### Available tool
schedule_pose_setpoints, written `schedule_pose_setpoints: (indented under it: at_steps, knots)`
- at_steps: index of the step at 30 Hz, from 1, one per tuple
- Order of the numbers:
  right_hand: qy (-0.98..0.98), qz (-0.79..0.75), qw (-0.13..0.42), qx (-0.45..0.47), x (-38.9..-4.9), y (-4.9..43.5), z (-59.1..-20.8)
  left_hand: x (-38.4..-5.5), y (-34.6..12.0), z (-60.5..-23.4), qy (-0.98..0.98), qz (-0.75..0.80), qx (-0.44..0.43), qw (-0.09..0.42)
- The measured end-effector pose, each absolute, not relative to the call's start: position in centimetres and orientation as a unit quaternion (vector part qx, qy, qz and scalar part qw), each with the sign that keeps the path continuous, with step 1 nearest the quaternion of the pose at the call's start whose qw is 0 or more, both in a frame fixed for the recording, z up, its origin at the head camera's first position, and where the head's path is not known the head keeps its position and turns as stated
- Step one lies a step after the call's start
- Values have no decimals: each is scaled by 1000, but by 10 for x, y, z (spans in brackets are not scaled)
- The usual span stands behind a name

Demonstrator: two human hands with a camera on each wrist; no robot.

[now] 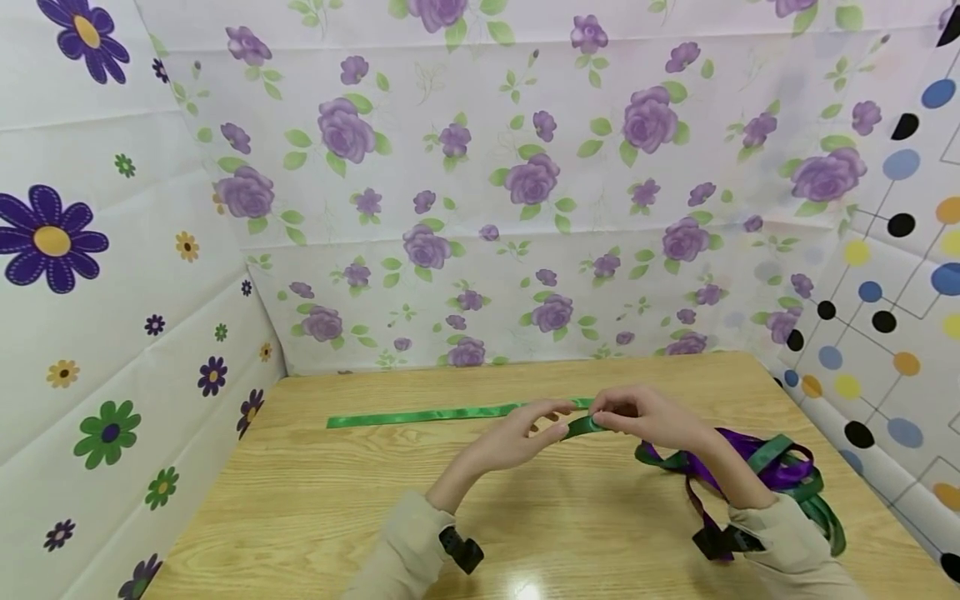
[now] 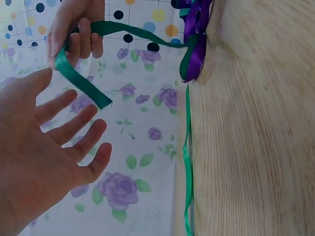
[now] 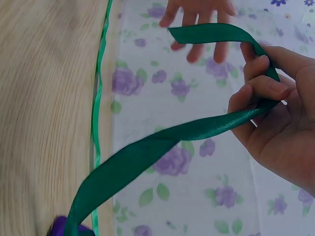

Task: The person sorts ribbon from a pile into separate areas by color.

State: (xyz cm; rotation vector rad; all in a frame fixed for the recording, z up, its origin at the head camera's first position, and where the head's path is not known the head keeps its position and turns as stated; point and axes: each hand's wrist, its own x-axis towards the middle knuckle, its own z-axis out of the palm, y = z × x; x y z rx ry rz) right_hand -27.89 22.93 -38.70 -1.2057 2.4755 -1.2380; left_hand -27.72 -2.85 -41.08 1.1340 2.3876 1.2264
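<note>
Wooden table beneath your raised hands. Your left hand: fingers spread, gripping nothing, just beside free end of dark green ribbon. Your right hand: fingers curled round that ribbon, short of its end. Long axis crosses gap between hands, right to left; left hand nearer free end. Right of right hand: purple-and-green ribbon pile. Beyond hands: bright green ribbon, lying left to right.
</note>
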Motion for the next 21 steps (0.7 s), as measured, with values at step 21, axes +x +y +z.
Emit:
schedule_pose_setpoints:
  at_steps: [21]
  knots:
    - [811, -445, 72, -372, -290, 247, -403, -278, -72, -401, 748, 528, 377, 142]
